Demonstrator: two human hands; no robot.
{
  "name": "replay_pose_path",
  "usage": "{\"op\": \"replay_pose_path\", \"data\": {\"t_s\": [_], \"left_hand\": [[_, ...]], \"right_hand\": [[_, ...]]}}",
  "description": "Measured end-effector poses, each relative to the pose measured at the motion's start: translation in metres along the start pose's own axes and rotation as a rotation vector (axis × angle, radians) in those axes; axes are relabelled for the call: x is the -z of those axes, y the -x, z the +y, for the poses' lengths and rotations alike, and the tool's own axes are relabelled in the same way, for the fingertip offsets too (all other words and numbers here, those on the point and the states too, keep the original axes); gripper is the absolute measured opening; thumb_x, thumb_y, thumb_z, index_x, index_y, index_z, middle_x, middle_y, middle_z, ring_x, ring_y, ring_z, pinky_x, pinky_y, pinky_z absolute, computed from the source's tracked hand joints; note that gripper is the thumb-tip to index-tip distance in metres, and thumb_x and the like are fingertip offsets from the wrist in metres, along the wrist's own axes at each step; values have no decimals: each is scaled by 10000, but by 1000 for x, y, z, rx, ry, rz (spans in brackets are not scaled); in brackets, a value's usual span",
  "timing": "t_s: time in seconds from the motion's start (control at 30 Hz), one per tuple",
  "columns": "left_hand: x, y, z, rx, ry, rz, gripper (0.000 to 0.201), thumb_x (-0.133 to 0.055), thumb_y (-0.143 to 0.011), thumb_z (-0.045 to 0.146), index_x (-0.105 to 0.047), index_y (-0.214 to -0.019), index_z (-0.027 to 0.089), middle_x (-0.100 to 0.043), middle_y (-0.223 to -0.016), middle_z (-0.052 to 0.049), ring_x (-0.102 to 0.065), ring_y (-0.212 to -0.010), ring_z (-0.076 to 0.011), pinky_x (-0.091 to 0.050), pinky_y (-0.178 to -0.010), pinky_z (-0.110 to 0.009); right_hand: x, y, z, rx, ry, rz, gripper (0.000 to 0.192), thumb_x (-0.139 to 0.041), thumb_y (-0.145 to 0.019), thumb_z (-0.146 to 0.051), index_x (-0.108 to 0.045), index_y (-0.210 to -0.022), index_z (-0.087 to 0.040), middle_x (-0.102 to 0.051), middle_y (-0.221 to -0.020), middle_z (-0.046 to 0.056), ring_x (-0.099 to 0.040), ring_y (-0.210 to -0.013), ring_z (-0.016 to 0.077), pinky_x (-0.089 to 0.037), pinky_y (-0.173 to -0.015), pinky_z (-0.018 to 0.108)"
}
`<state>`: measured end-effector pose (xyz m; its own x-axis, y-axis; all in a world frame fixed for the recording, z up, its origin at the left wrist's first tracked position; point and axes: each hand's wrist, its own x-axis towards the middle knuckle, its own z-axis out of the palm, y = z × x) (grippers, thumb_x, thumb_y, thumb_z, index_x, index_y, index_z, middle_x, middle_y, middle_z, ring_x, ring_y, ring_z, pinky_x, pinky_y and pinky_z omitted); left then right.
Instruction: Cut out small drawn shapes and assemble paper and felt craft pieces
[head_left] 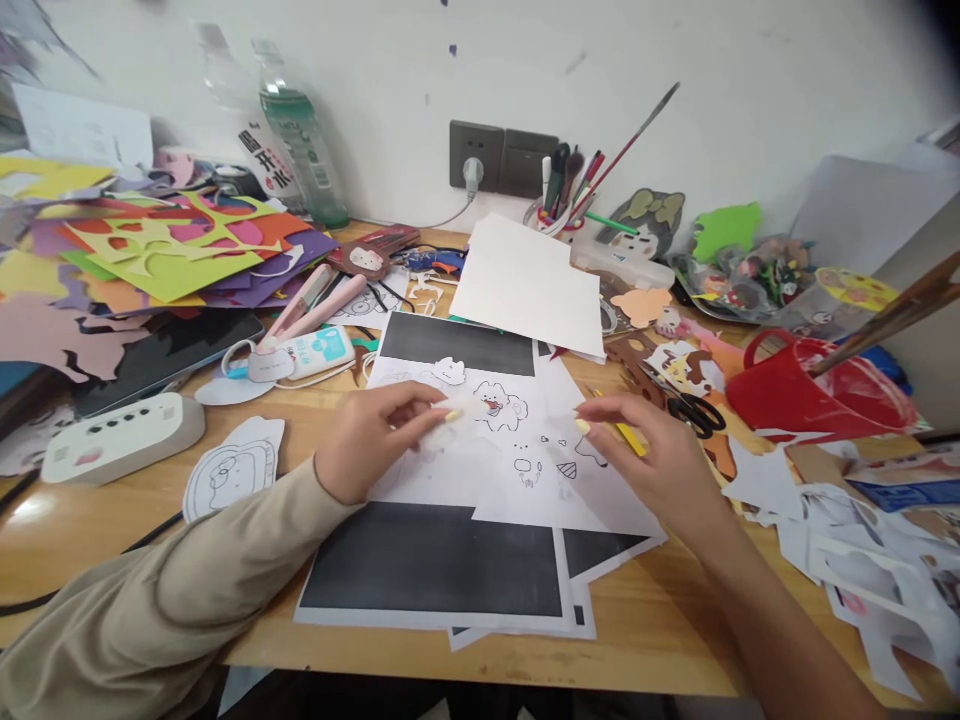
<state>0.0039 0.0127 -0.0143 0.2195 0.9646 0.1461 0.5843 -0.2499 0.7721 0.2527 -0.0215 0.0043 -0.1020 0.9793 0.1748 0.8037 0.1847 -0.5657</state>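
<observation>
Two hands meet over a white printed sheet with small black line drawings at the middle of the cluttered wooden desk. From my remote seat I see the left hand, in a beige sleeve, pinching a small pale paper scrap between thumb and fingertips, just above the sheet. The right hand lies loosely curled on the sheet's right edge, gripping nothing that I can make out, its forefinger pointing inward toward the drawings. A yellow pencil shows just behind it, and black-handled scissors lie near. Black-printed sheets spread beneath, toward the desk's near edge. A red plastic bucket stands at right, bright cut coloured paper is heaped at left.
</observation>
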Motion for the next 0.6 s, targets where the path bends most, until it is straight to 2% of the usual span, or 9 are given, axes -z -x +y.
{"op": "replay_pose_path", "data": {"t_s": [0.07, 0.13, 0.23, 0.33, 0.43, 0.53, 0.6], "left_hand": [[-4, 5, 6, 181, 280, -185, 261, -564, -670, 384, -576, -746, 134, -560, -581, 1, -489, -435, -72, -426, -400, -156], [-9, 9, 10, 271, 426, -304, 253, -583, -651, 376, -556, -714, 133, -527, -539, 17, -465, -418, -63, -414, -369, -145], [-15, 13, 12, 291, 489, -408, 214, -584, -656, 344, -550, -690, 135, -485, -468, 33, -445, -406, -60, -387, -355, -132], [-16, 14, 12, 259, 510, -446, 173, -588, -656, 311, -567, -675, 140, -497, -487, 26, -463, -433, -64, -405, -396, -140], [-14, 11, 7, 233, 521, -388, 176, -597, -649, 310, -583, -714, 148, -555, -574, -2, -511, -512, -92, -451, -479, -175], [-10, 3, -4, 158, 437, -196, 227, -564, -683, 312, -573, -838, 147, -610, -762, -49, -569, -690, -138, -487, -653, -236], [-7, -1, -9, 46, 322, -31, 299, -543, -704, 284, -531, -975, 156, -559, -1014, -74, -521, -939, -168, -430, -853, -293]], "right_hand": [[-6, 1, -9, 18, -154, -123, 167, -479, -761, -303, -564, -871, -208, -603, -881, 13, -548, -818, 139, -419, -720, 261], [-13, 1, -19, 36, -286, -262, 184, -511, -741, -306, -566, -884, -204, -606, -880, 13, -553, -806, 129, -426, -714, 245], [-24, 1, -32, 23, -391, -386, 192, -546, -714, -305, -576, -866, -193, -611, -835, 7, -550, -739, 117, -432, -676, 234], [-29, 0, -38, -26, -410, -385, 139, -513, -738, -297, -585, -746, -178, -609, -715, -4, -529, -638, 105, -421, -581, 217], [-30, 0, -34, -108, -442, -332, 161, -488, -755, -298, -583, -739, -169, -597, -607, -7, -508, -534, 97, -397, -483, 206], [-29, 2, -27, -141, -481, -190, 151, -509, -742, -281, -600, -798, -174, -623, -638, 3, -539, -533, 102, -429, -494, 215], [-29, 5, -23, -86, -450, -80, 134, -521, -732, -233, -621, -815, -203, -648, -751, 7, -582, -646, 118, -461, -581, 233]]}}
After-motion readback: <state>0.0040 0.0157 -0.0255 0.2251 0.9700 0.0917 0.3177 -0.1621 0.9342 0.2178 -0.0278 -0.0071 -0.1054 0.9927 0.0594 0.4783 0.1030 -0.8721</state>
